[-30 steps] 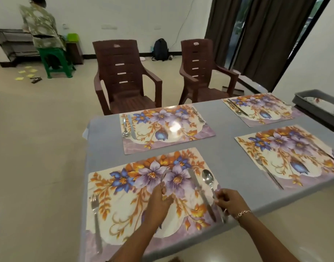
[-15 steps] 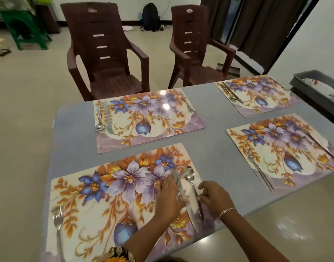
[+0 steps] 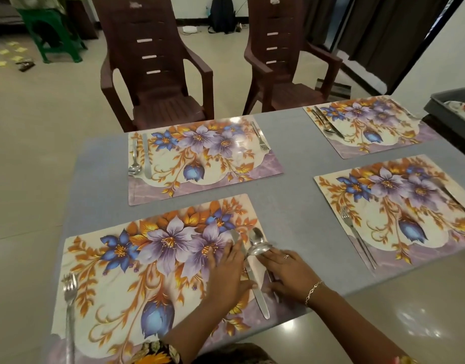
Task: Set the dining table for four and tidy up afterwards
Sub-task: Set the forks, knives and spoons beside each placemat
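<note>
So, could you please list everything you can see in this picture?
table: one, grey, centre
placemats: four, floral, on table
forks: three visible, silver, on three placemats
knife: one, silver, between the hands
spoon: one, silver, right of that knife
other cutlery: several pieces, silver, other placemats
chairs: two, brown, beyond table
tray: one, grey, right edge
backpack: one, black, far wall
stool: one, green, top left
left hand: flat on placemat beside knife
right hand: resting on spoon

Glossy, smooth mats (image 3: pixel 205 179), glare on the one at the surface's (image 3: pixel 286 206) far edge. Polished metal spoon (image 3: pixel 257 238), knife (image 3: pixel 261 298), fork (image 3: pixel 69 287). Matt grey surface, cloth-like. Brown moulded plastic chairs (image 3: pixel 157 74), dull sheen. Shiny, smooth floor (image 3: pixel 29 153). Dark cloth curtains (image 3: pixel 384 27).
</note>
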The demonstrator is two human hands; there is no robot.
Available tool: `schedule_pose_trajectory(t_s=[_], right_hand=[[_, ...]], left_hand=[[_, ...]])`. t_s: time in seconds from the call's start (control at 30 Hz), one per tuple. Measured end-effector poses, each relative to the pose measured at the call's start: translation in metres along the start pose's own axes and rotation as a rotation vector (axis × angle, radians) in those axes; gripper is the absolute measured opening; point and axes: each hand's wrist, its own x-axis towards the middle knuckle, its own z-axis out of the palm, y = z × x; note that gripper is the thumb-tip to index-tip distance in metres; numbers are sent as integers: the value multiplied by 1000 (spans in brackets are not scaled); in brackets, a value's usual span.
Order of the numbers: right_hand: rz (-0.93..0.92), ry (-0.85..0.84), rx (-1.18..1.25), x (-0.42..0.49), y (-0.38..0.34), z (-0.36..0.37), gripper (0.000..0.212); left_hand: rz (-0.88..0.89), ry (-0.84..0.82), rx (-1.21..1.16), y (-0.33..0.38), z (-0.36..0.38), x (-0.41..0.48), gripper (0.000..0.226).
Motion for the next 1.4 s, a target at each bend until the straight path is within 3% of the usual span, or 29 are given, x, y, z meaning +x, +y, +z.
schedule_pose_trajectory(t_s=[0.37,0.43,0.5,0.57,0.7,0.77,0.9,1.17,1.33,1.4], right_hand=[[-14,-77,93,-1,11,3,71],[14,18,211,-5,13,2,64],[65,190,333,-10,15,0,49],[148,325,501,-20,17,-7,33],[237,399,820,-47,23,-31,12],[273,366,926,-65,31,-42,21],[352,421,1029,-109,58,-57,18],[537,566,1068,-182,127,-54,34],[674,614,1113,-216,188,-55,27],[743,625,1101,-226,222,-52,23]], left_hand=[[-32,38,-35,8,3,3,77],[3,157,-269,15,1,0,60],[-55,234,-699,32,-10,-5,36],[-148,186,-1043,54,-23,-7,21],[-82,81,-1272,95,-25,1,36],[-58,23,-1307,121,-22,0,39],[11,-92,-1323,178,-7,-3,39],[61,-270,-1345,282,36,8,36],[177,-207,-1183,326,51,34,26],[200,-149,-1074,340,60,54,32]])
